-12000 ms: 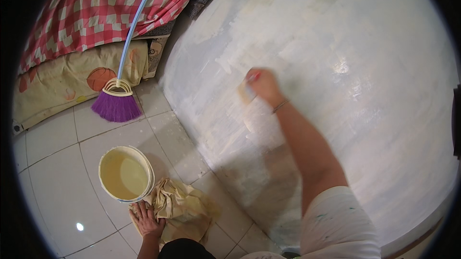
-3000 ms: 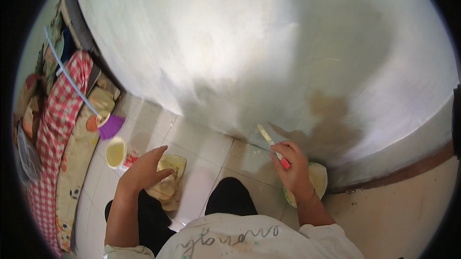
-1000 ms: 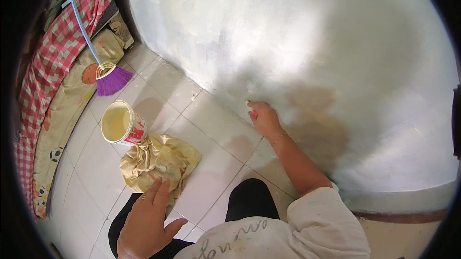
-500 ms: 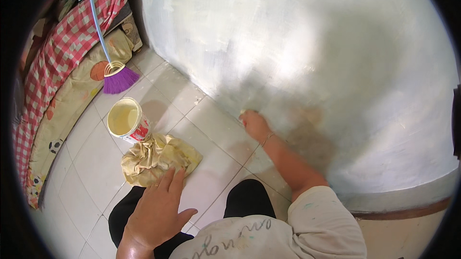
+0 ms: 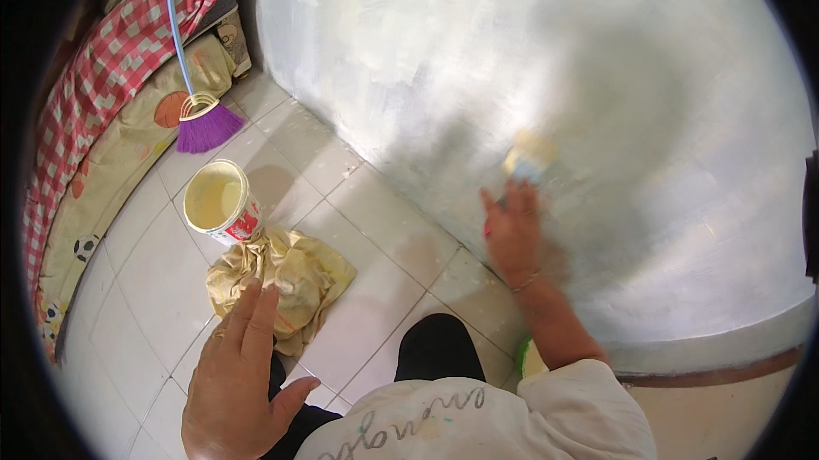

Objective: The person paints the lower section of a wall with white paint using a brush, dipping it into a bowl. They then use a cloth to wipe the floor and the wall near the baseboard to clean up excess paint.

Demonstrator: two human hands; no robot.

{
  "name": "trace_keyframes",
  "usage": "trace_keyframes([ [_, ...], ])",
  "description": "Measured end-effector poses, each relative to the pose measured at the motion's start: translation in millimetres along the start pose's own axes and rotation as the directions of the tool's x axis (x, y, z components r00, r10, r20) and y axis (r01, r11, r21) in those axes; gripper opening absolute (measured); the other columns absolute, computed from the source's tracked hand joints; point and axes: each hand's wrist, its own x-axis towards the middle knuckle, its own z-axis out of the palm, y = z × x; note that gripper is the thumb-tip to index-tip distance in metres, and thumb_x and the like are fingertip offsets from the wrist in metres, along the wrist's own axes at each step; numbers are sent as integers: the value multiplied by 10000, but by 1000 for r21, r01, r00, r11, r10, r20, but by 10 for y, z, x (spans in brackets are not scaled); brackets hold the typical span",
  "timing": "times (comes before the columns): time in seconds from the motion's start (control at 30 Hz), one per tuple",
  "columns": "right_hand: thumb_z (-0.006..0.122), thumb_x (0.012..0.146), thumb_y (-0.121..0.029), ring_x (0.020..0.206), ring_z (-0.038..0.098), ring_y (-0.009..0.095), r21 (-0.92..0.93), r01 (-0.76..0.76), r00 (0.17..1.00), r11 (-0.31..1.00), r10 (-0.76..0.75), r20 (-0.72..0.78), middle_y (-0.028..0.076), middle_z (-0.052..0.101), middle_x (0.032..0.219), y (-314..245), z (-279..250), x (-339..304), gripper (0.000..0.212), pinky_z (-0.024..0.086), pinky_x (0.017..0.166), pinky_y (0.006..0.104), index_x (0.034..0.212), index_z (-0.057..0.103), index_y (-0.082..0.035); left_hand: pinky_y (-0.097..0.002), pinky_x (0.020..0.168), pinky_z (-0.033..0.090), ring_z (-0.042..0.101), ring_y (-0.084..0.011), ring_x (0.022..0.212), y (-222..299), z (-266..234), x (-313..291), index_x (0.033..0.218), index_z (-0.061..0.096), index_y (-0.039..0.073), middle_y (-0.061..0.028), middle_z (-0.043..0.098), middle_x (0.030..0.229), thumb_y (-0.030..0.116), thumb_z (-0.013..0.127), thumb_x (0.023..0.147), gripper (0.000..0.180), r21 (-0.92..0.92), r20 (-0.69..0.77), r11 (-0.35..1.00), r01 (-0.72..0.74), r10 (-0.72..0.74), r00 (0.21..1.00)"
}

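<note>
That wall (image 5: 384,59) is looking coated but patchy; the right hand (image 5: 516,234) is gripping a brush (image 5: 529,155), the left hand (image 5: 239,379) hovering open, empty.

Holds the blurred paintbrush (image 5: 531,153) in the right hand (image 5: 517,234), at the pale wall (image 5: 367,42). Holds the left hand (image 5: 232,383) outstretched, back side up, near the crumpled yellowish cloth (image 5: 286,281). Has just beside this cloth, on the tiled floor (image 5: 384,230), a bucket (image 5: 242,219) of yellow liquid (image 5: 230,197), and farther off a purple broom (image 5: 209,128).

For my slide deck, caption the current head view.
Right hand holding a brush at a pale wall, left hand open.
</note>
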Motion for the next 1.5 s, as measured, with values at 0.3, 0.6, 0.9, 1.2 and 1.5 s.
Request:
trace_keyframes([
  [0.3, 577, 786, -14, 1012, 587, 348, 408, -342, 868, 847, 118, 482, 159, 617, 1077, 40, 399, -828, 309, 487, 869, 403, 1065, 690, -88, -438, 1046, 360, 432, -443, 1264, 11, 56, 45, 1406, 324, -58, -276, 412, 1405, 227, 795, 670, 919, 4, 41, 999, -51, 51, 998],
  [0.6, 668, 737, -1, 1042, 605, 361, 158, -161, 928, 974, 204, -312, 185, 621, 1126, 527, -1408, 193, 320, 499, 883, 402, 1039, 709, -99, -437, 1058, 349, 410, -441, 1284, 63, 41, 54, 1407, 321, -62, -279, 398, 1416, 197, 805, 647, 938, -8, 86, 997, -77, 77, 993],
  [0.9, 642, 704, -16, 1174, 530, 375, 257, -182, 945, 949, 96, 313, 207, 548, 1231, 134, -42, -1103, 361, 463, 966, 421, 1058, 676, -80, -431, 1054, 356, 418, -446, 1276, 92, 41, 83, 1403, 326, -60, -283, 365, 1435, 176, 813, 632, 942, 22, 139, 999, -48, 44, 989],
  [1.2, 611, 754, 35, 1007, 590, 367, 368, -281, 960, 886, 250, 130, 181, 599, 1141, 575, -639, -585, 324, 493, 878, 415, 1061, 659, -55, -421, 1059, 353, 403, -424, 1296, 120, 14, 82, 1405, 332, -53, -269, 380, 1433, 180, 813, 626, 945, -28, 128, 996, -80, 83, 988],
  [1.5, 652, 708, 6, 1161, 554, 378, 69, -141, 941, 988, 156, -300, 205, 577, 1224, 770, -1137, -170, 296, 482, 940, 428, 988, 700, -76, -432, 1057, 352, 406, -445, 1285, 154, 47, 164, 1403, 324, -62, -285, 373, 1428, 213, 798, 651, 931, -37, 165, 991, -130, 134, 977],
])
